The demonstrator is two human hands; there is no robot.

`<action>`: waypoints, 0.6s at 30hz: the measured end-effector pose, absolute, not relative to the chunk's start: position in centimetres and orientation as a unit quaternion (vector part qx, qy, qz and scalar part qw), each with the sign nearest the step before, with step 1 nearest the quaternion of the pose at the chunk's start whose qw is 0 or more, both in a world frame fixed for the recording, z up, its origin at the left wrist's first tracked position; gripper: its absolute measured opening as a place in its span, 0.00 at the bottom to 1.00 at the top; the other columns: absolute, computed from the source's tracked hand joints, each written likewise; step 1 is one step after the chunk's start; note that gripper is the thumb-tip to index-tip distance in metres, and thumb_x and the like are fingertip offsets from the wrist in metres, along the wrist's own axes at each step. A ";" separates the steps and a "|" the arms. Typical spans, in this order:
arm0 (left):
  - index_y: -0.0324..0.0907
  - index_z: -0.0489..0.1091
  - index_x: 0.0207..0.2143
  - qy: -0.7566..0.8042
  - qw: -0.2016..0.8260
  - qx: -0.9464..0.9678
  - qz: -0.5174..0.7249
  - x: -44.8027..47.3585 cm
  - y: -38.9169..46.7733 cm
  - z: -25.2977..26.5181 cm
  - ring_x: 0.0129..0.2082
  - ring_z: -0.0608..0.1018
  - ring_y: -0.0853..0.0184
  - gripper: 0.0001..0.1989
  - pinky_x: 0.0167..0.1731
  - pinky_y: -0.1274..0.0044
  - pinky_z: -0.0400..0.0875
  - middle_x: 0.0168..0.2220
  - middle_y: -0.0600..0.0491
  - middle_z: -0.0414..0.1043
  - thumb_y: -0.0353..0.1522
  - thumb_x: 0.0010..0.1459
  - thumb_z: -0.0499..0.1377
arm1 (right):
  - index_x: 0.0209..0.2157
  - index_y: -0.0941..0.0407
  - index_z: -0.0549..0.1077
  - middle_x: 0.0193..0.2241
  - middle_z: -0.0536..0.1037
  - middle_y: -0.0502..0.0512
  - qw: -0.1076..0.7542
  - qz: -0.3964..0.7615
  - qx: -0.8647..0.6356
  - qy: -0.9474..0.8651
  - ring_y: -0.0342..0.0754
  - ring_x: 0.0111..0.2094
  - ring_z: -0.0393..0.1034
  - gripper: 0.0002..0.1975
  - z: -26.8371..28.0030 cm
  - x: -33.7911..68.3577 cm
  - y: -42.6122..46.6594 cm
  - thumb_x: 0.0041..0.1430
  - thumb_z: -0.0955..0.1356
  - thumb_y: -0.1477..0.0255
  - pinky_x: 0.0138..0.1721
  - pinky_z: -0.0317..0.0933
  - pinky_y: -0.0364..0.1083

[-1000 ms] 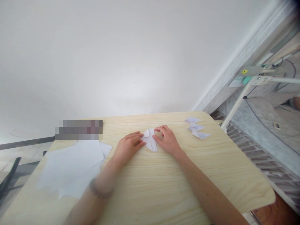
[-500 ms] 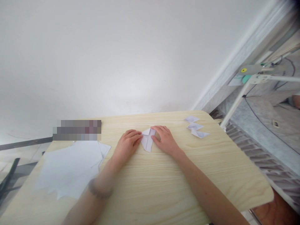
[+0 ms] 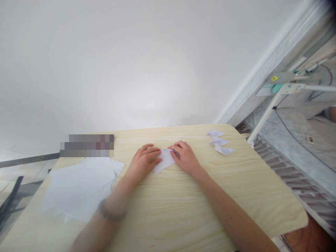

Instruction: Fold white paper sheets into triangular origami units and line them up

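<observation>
A small white sheet of folded paper (image 3: 165, 162) lies at the middle of the wooden table, between my two hands. My left hand (image 3: 144, 161) has its fingers and thumb closed on the paper's left edge. On the other side, my right hand (image 3: 184, 157) pinches the upper right corner between thumb and fingers. The parts of the paper under my fingertips are hidden. Three folded paper pieces (image 3: 219, 142) with pointed ends lie in a column to the right of my right hand.
Several loose white sheets (image 3: 76, 185) are spread in a pile at the left of the table (image 3: 168, 217). A blurred-out dark object (image 3: 86, 145) stands behind them. A white wall rises along the back edge, and a white metal frame (image 3: 265, 119) stands off the right side.
The paper's visible outline has changed: the flap and central crease seen before are gone, and a plain four-sided face shows. My fingers have shifted slightly along its upper edge.
</observation>
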State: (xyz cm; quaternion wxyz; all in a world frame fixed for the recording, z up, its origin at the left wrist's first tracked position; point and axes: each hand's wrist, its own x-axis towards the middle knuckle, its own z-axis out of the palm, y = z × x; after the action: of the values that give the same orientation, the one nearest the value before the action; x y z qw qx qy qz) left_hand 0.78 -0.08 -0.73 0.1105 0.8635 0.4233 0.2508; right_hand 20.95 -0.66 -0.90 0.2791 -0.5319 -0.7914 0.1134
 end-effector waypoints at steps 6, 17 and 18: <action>0.48 0.69 0.45 0.451 0.063 0.866 0.207 1.0 -0.8 0.3 0.47 0.65 0.61 0.14 0.46 0.67 0.62 0.43 0.50 0.67 0.36 0.57 0.52 | 0.42 0.50 0.72 0.38 0.73 0.53 0.315 0.153 -0.468 -0.811 0.46 0.41 0.63 0.13 -1.2 21.2 -0.6 0.58 0.61 0.75 0.44 0.60 0.49; 0.52 0.68 0.45 0.461 0.045 0.869 0.176 0.7 -0.6 0.3 0.47 0.65 0.61 0.14 0.44 0.69 0.60 0.46 0.52 0.66 0.39 0.58 0.50 | 0.45 0.49 0.70 0.43 0.74 0.48 0.305 0.165 -0.405 -0.846 0.46 0.45 0.63 0.17 -1.3 21.7 -0.5 0.57 0.60 0.79 0.49 0.59 0.51; 0.52 0.68 0.45 0.459 0.044 0.870 0.175 0.6 -0.6 0.3 0.47 0.65 0.61 0.14 0.45 0.69 0.60 0.46 0.52 0.65 0.39 0.58 0.50 | 0.46 0.49 0.70 0.44 0.74 0.48 0.298 0.161 -0.402 -0.851 0.46 0.46 0.63 0.18 -1.2 21.7 -0.5 0.57 0.60 0.79 0.49 0.58 0.51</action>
State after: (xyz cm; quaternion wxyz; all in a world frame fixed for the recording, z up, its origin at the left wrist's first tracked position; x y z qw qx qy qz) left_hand 0.63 -0.59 0.28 0.0438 0.8700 0.4590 0.1749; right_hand 21.70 -0.55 -1.22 0.2984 -0.4019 -0.8505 0.1615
